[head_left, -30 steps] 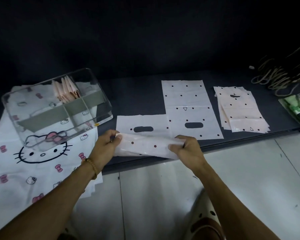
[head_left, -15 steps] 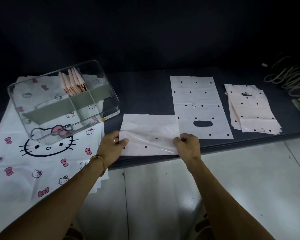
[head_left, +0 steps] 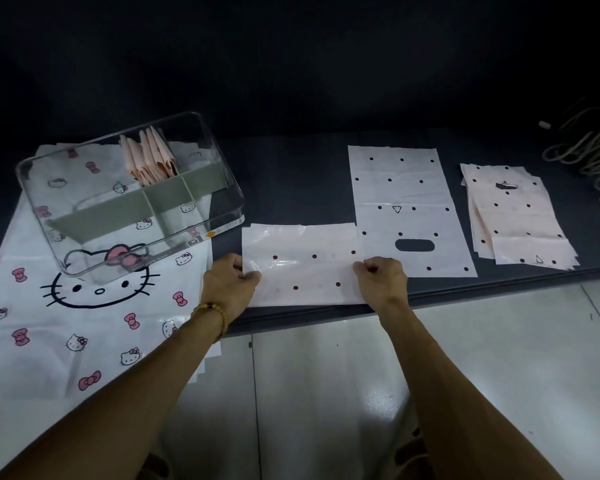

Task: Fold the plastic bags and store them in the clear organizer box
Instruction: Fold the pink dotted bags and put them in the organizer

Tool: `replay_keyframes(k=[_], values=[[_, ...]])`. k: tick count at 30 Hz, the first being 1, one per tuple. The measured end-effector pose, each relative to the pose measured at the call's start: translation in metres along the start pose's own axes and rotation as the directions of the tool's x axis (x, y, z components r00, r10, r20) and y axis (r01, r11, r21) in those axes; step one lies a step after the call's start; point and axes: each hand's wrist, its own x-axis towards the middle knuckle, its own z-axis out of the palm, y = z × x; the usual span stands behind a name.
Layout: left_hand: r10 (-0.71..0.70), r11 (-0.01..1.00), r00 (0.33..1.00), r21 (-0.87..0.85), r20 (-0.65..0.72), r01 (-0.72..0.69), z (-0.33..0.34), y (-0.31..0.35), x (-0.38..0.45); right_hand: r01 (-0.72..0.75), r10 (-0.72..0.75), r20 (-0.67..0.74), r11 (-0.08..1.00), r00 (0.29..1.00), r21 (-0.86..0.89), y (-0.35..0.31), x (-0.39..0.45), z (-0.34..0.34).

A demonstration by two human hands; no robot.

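Plastic bags sit at several stages around the clear organizer box (head_left: 132,199). One dotted bag (head_left: 305,268), already doubled over once, lies flat on the dark table (head_left: 291,181) just right of the box's near corner. The left hand (head_left: 231,282) pinches its left edge with curled fingers, and the right hand (head_left: 381,278) pinches its right edge the same way, so both have hold of the same bag. Inside the box, a handful of pink folded bags (head_left: 149,161) stands upright in a far compartment; the other compartments look unfilled. Farther right of the box, an unfolded dotted bag (head_left: 402,188) lies flat, and beyond it rests a loose stack of bags (head_left: 513,216). By my judgement the job is well short of halfway: this bag needs more folds, and the flat one and the stack are untouched.
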Motion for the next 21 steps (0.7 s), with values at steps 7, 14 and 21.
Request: replay_keyframes(k=[7, 14, 21], values=[[0.541, 0.656, 0.84, 0.61, 0.03, -0.444, 0.013, 0.003, -0.018, -0.044, 0.041, -0.032, 0.993, 0.999, -0.106, -0.005, 0.001, 0.002], [0.537, 0.474, 0.75, 0.597, 0.387, -0.647, 0.03, -0.015, -0.017, -0.03, 0.026, -0.047, 0.995, 0.999, -0.096, -0.002, 0.002, 0.002], [0.499, 0.351, 0.737, 0.671, 0.456, -0.653, 0.029, -0.02, -0.013, 0.073, -0.117, -0.17, 0.967, 0.978, -0.243, -0.002, -0.019, 0.009]])
